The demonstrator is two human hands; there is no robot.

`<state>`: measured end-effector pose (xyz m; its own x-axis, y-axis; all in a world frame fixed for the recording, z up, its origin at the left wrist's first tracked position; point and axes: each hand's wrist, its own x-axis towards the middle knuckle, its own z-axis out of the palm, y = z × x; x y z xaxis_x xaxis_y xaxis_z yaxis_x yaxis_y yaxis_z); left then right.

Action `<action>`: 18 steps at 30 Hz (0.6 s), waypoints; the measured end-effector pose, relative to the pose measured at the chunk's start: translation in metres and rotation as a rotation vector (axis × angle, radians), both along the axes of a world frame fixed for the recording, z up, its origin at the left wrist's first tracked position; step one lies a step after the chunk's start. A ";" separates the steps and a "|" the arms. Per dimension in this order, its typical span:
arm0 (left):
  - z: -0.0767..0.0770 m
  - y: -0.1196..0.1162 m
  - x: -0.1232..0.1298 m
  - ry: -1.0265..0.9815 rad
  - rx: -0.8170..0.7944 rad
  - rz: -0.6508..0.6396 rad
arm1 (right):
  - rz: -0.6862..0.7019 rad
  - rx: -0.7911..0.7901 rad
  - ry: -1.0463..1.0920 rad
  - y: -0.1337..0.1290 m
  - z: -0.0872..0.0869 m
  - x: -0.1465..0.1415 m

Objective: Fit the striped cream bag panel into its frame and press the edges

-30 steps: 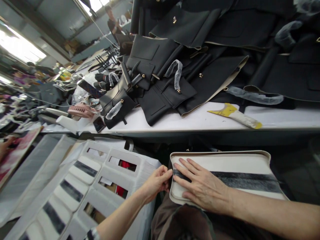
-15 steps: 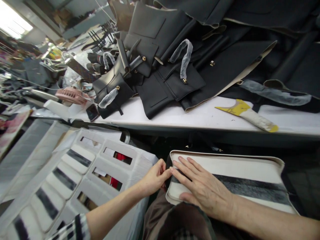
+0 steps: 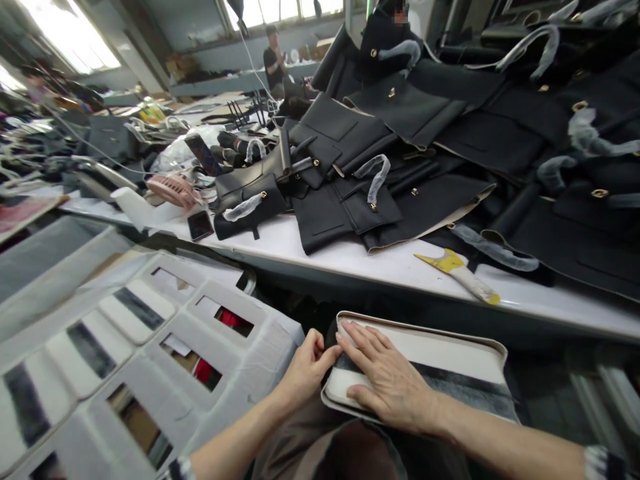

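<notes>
On my lap lies a bag piece (image 3: 450, 353), its pale inside facing up, with raised edges and a broad dark stripe along it. My right hand (image 3: 387, 373) rests flat on its left part, fingers stretched towards the upper left corner. At that left edge my left hand (image 3: 313, 363) is closed, its fingers curled and the thumb reaching the rim. Dark material shows between thumb and fingers; most of the grip is hidden. The two hands nearly meet at the corner.
A grey slotted crate (image 3: 235, 373) stands at left, bearing several pale panels (image 3: 90, 347) with dark stripes. Behind, a white table (image 3: 280, 240) carries black bags (image 3: 345, 207), a yellow-taped tool (image 3: 457, 270), a phone (image 3: 200, 225) and a pink fan (image 3: 173, 190). A person (image 3: 274, 63) is far back.
The view has tilted up and shifted, bringing the far room and a person into sight. My right hand still lies flat on the bag piece, and my left stays at its edge.
</notes>
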<state>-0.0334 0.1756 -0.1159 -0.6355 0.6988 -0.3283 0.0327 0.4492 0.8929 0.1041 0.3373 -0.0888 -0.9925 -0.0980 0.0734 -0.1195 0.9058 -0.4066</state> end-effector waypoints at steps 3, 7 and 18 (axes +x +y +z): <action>0.000 -0.002 -0.003 0.043 -0.016 -0.025 | -0.002 0.018 -0.021 -0.003 -0.001 -0.001; -0.001 -0.004 -0.005 0.104 -0.003 -0.050 | 0.018 -0.049 -0.003 -0.003 0.001 0.000; 0.003 -0.007 -0.010 0.141 -0.021 -0.117 | -0.301 -0.597 0.215 0.007 0.017 0.011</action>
